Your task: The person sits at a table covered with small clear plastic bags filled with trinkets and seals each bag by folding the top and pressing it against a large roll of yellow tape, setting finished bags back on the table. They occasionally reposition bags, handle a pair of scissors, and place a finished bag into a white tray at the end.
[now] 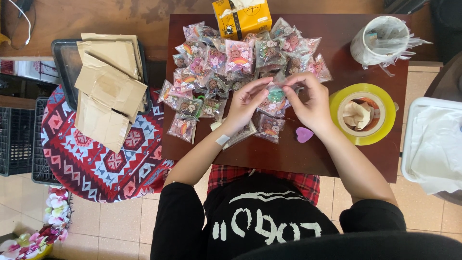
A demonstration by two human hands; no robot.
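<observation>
- Both hands pinch one small clear packet [275, 94] with a teal item inside: left hand [245, 103] fingertips on its left edge, right hand [310, 98] fingertips on its top right.
- Packet sits just above the middle of the dark brown table [365, 163], over the near fringe of the packet pile [231, 62].
- Pile of printed clear packets covers the far-left half of the table, from the far edge to the middle.
- Yellow box [242, 18] at the far edge, touching the pile.
- Yellow tape roll [364, 113] just right of the right hand, crumpled paper in its core.
- White bag-lined cup [379, 41] at the far right corner.
- Purple heart [304, 134] on the table under the right wrist, near the front edge.
- Off the table to the left: cardboard pieces [108, 86] on a dark tray, patterned red cloth [91, 163] beneath.
</observation>
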